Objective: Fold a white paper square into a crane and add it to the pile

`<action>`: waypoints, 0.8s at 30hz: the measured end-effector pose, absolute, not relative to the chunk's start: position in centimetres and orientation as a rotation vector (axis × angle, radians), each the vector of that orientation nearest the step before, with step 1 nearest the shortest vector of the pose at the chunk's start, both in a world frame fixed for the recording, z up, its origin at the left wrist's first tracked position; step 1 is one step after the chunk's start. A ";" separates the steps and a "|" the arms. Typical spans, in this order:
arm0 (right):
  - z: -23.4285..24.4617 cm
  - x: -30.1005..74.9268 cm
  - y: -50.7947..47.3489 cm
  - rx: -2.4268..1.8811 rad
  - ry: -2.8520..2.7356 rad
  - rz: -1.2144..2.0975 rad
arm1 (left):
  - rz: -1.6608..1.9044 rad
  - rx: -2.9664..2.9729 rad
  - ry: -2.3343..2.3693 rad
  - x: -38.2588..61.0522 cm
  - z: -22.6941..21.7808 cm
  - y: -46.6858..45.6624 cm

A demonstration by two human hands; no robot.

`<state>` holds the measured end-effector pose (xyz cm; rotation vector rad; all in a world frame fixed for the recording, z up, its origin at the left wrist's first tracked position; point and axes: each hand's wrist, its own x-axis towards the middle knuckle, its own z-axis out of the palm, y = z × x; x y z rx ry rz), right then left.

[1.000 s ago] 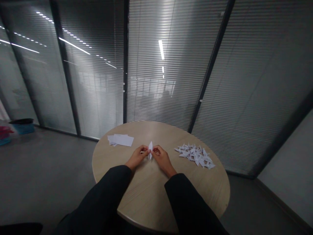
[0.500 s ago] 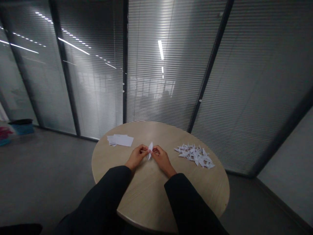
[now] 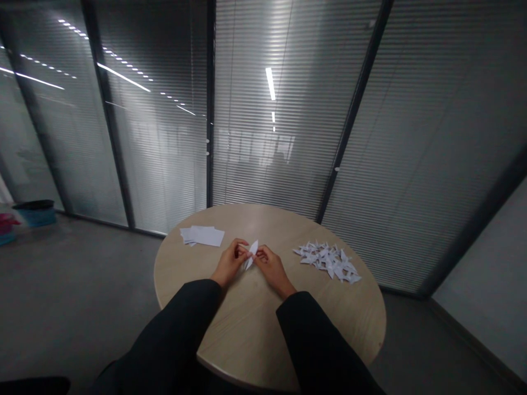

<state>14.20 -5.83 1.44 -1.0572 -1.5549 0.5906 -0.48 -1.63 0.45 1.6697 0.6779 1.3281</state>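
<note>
A small white paper crane (image 3: 252,254), part folded and pointed at both ends, is held upright and tilted over the middle of the table. My left hand (image 3: 231,263) pinches its left side near the thumb tip, with the index finger arched away from it. From the right, my right hand (image 3: 270,267) grips the same paper between thumb and curled fingers. Off to the right lies a heap of white folded paper cranes (image 3: 328,260). Flat white paper sheets (image 3: 206,235) overlap in a loose stack at the left of the table.
The round wooden table (image 3: 247,345) stands close to a glass partition (image 3: 280,109) with blinds. On the floor at the far left are a blue bin with a black lining (image 3: 39,214) and a red and blue bucket (image 3: 6,227).
The paper in my hands has tilted further to the right. My left index finger has lifted away from it, while the crane heap and the sheets stay as they were.
</note>
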 end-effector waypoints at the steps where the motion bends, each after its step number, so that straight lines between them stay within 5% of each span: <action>1: 1.3 14.3 -5.8 -1.059 -1.549 0.593 | 1.326 1.683 0.676 -0.5 0.3 -1.6; 24: 1.3 14.5 -5.8 -1.105 -1.645 0.526 | 1.263 1.723 0.886 -0.7 0.8 -1.7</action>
